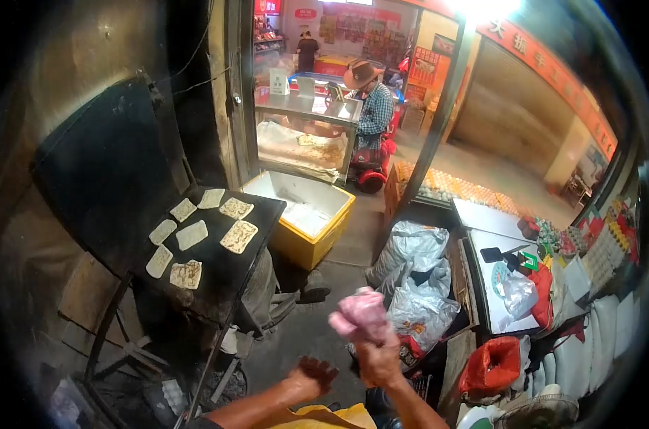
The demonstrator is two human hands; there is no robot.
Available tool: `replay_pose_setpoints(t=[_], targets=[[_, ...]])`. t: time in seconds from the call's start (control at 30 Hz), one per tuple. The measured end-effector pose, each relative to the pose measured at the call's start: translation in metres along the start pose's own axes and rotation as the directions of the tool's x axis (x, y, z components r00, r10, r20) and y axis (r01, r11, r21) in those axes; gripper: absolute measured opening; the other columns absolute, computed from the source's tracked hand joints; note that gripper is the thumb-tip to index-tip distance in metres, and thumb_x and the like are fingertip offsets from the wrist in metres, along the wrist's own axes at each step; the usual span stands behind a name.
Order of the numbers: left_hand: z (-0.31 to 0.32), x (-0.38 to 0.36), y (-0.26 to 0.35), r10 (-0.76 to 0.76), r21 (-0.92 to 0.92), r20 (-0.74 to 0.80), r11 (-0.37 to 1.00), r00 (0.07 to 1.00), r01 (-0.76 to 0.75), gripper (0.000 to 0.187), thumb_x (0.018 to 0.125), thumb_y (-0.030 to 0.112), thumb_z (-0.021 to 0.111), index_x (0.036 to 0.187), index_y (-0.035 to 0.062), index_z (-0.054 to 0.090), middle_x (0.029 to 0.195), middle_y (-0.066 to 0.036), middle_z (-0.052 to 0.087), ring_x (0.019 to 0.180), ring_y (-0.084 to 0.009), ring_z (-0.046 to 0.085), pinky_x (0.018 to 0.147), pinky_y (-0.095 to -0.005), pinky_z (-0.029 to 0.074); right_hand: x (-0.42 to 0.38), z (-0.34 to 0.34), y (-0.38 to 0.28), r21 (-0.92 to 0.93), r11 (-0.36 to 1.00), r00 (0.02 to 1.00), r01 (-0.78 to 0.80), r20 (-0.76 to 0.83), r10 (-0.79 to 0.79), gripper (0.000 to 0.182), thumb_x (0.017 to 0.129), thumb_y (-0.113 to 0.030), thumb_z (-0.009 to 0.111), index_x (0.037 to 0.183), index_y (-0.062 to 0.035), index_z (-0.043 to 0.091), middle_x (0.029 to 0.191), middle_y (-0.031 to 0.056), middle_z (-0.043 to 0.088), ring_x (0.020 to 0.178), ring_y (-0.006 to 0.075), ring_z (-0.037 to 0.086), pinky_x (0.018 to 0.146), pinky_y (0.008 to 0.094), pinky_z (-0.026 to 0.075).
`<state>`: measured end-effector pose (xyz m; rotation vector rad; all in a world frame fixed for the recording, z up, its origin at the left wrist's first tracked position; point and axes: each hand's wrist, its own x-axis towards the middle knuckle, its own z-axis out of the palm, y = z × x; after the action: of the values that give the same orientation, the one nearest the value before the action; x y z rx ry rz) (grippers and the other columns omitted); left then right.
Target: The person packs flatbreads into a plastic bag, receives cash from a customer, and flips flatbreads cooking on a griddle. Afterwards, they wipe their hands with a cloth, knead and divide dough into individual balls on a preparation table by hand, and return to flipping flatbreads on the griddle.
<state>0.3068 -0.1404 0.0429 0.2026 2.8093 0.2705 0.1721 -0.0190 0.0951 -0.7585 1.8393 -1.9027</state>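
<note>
My right hand [380,360] is closed round a bunched pink cloth [362,314], raised over the floor in front of me. Lower and to its left, my left hand [313,377] is empty, with its darkened fingers apart. On my left stands a black griddle [214,289]. Several flat pieces of dough or flatbread lie on it; some, like the flatbread [239,237] at its right, are browned in patches, while a paler flatbread [191,234] lies near the middle. Neither hand touches the griddle.
Behind the griddle stands a yellow-sided foam box [306,239] with a white inside. Silvery sacks [419,307] slump to my right, beside a white table [490,286] with a phone and bags. A glass display case [306,136] stands ahead; beyond it, a person [374,107] wears a hat.
</note>
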Motion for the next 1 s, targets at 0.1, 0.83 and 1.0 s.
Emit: replay_pose_setpoints(t=[0.1,0.83,1.0], targets=[[-0.014,0.002,0.018,0.136,0.020,0.222,0.989,0.966,-0.144,0.042,0.090,0.035,0.057,0.125,0.0115,0.057,0.119,-0.015,0.061,0.108,-0.0301,0.061,0.088,-0.0467,0.047,-0.019,0.031,-0.017,-0.451,0.717,0.800,0.532,0.546,-0.250,0.043,0.091,-0.038,0.062,0.125,-0.0099,0.060,0.130,0.0176,0.053,0.118,0.0358,0.052,0.100,0.0438,0.042],[-0.155,0.104,-0.002,-0.265,-0.283,-0.368,-0.881,0.891,-0.379,0.043,0.095,0.040,0.055,0.128,0.0115,0.054,0.116,-0.009,0.065,0.105,-0.0252,0.063,0.091,-0.0377,0.050,-0.019,0.056,-0.025,0.549,0.542,0.745,-0.636,0.253,0.617,0.071,0.098,-0.060,0.026,0.149,-0.0103,0.032,0.141,0.0136,0.048,0.127,0.0294,0.049,0.106,0.0402,0.041],[-0.162,0.113,-0.030,-0.396,-0.603,-0.367,-0.588,0.842,-0.539,0.038,0.096,0.037,0.054,0.124,0.0105,0.057,0.109,-0.007,0.066,0.099,-0.0212,0.063,0.085,-0.0373,0.049,-0.055,0.084,-0.017,0.586,0.231,0.592,-0.777,0.554,0.586,0.085,0.091,-0.073,0.034,0.149,-0.0111,0.031,0.148,0.0120,0.041,0.133,0.0297,0.043,0.109,0.0443,0.037]])
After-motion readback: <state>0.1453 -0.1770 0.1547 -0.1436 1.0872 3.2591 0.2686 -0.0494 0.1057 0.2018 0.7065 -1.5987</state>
